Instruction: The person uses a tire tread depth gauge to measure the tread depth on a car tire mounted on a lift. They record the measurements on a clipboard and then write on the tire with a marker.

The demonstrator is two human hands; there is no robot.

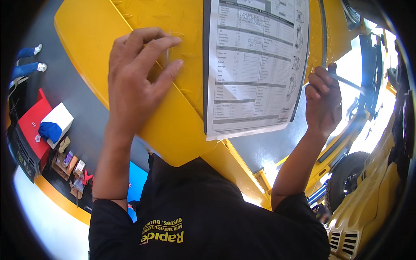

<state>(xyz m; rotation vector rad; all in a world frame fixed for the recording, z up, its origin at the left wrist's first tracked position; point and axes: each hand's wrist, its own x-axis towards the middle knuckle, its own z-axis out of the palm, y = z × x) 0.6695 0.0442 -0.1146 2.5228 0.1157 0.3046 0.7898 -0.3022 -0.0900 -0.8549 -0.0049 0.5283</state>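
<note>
A printed form (247, 93) with check boxes, small vehicle drawings and some handwriting lies on a dark clipboard (205, 65). The clipboard rests against a yellow tread-patterned panel (182, 21). To its left, my left hand (136, 71) is open over the edge of the yellow surface, fingers apart and slightly bent, holding nothing. At the right side of the form, my right hand (323, 102) is closed around a slim, pale pen (349, 82) that points away to the right. The pen's tip is washed out by bright light.
A red cabinet (32, 119) stands at the left, with a white box and blue cloth on it, near small boxes (67, 162). Another person's legs (27, 65) show at the far left. A black tire (346, 180) and a yellow vehicle body (364, 210) are at the lower right.
</note>
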